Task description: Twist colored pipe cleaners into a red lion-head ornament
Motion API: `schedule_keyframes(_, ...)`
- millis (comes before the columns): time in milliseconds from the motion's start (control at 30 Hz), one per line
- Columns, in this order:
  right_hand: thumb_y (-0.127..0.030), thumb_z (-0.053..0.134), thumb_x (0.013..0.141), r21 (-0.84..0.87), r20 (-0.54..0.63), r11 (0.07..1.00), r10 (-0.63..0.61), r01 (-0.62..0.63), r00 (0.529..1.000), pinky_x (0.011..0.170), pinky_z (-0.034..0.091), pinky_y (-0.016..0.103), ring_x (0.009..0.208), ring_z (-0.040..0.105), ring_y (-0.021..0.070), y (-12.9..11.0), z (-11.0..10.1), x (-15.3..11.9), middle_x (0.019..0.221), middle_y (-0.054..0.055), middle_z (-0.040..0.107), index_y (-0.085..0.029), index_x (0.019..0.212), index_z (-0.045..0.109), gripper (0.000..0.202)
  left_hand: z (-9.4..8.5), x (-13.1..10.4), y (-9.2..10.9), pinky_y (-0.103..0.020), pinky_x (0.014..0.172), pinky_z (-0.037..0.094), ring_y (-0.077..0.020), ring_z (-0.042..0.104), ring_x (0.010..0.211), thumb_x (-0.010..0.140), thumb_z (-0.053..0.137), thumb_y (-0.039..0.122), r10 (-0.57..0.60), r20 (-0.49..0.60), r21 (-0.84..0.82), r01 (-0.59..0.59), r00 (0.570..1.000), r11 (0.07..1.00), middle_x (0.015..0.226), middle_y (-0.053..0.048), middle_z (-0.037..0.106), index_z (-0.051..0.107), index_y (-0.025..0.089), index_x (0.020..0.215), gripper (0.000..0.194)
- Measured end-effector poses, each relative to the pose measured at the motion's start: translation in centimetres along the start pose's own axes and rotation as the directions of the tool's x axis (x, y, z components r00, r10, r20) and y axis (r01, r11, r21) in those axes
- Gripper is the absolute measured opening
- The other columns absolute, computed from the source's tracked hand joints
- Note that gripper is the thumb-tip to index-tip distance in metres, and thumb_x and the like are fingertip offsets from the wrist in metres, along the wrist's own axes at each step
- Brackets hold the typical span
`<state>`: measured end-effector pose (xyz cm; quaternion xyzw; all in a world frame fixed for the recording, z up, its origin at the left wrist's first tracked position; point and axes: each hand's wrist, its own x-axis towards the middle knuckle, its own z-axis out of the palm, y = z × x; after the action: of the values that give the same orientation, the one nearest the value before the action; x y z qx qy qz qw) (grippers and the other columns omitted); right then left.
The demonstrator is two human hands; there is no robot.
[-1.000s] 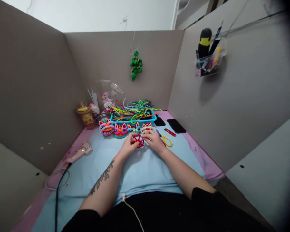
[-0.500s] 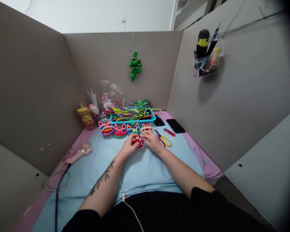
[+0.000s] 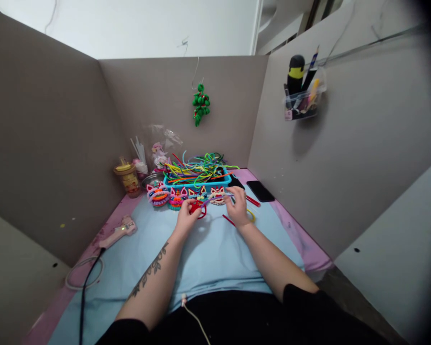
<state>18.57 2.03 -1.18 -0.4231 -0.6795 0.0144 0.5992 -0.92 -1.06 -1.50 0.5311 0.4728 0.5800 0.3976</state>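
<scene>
Cloth (image 3: pixel 208 261), pale blue, lies below. Over it, the left hand (image 3: pixel 187 216) pinches one red openwork piece (image 3: pixel 195 207); the right hand (image 3: pixel 238 207) pinches one purple strip (image 3: pixel 213 198) that reaches it. Four animal heads (image 3: pixel 198 194) line up beyond, before one blue tray (image 3: pixel 197 185).

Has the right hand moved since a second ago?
Yes: judged against the blue tray, the right hand has shifted right, away from the left hand.
</scene>
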Motion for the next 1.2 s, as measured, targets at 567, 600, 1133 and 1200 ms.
schedule_keyframes(567, -0.034, 0.054, 0.076, 0.129, 0.098, 0.918, 0.365, -0.376, 0.926, 0.071, 0.043, 0.033, 0.074, 0.055, 0.0188, 4.2, 0.4, 0.1, 0.08, 0.007, 0.063, -0.016, 0.084, 0.067, 0.024, -0.5, 0.0, 0.9, -0.021, 0.054, 0.034, -0.0082, 0.049, 0.055, 0.062, 0.071, 0.032, -0.128, 0.189, -0.163, 0.159, 0.974, 0.974, 0.067, 0.002, 0.059, 0.051, 0.017, 0.104, 0.048)
schedule_keyframes(600, -0.035, 0.055, 0.076, 0.203, 0.1, 0.895, 0.384, -0.397, 0.918, 0.071, 0.044, 0.032, 0.075, 0.056, 0.0188, 4.0, 0.2, 0.2, 0.082, 0.007, 0.064, -0.016, 0.085, 0.068, 0.025, -0.5, -0.1, 0.8, -0.021, 0.055, 0.035, -0.0088, 0.05, 0.056, 0.062, 0.071, 0.032, -0.135, 0.207, -0.142, 0.166, 0.969, 0.976, 0.068, 0.001, 0.06, 0.052, 0.016, 0.103, 0.048)
schedule_keyframes(1133, -0.038, 0.068, 0.066, 0.676, 0.367, 0.461, 0.465, -0.575, 0.805, 0.059, 0.044, 0.027, 0.057, 0.056, 0.012, 1.2, 0.9, 0.3, 0.069, 0.002, 0.065, -0.018, 0.081, 0.068, 0.026, -0.4, -0.5, 0.5, -0.023, 0.061, 0.036, -0.0104, 0.053, 0.063, 0.064, 0.071, 0.034, -0.178, 0.412, -0.091, 0.234, 0.894, 0.968, 0.077, 0.0, 0.062, 0.049, 0.018, 0.103, 0.048)
schedule_keyframes(1200, -0.039, 0.069, 0.066, 0.674, 0.37, 0.459, 0.467, -0.578, 0.803, 0.059, 0.044, 0.027, 0.058, 0.056, 0.0124, 1.2, 0.8, 0.2, 0.07, 0.003, 0.066, -0.018, 0.081, 0.067, 0.026, -0.4, -0.5, 0.5, -0.023, 0.061, 0.036, -0.0103, 0.053, 0.062, 0.064, 0.071, 0.034, -0.18, 0.422, -0.086, 0.237, 0.888, 0.968, 0.075, 0.001, 0.061, 0.049, 0.019, 0.102, 0.047)
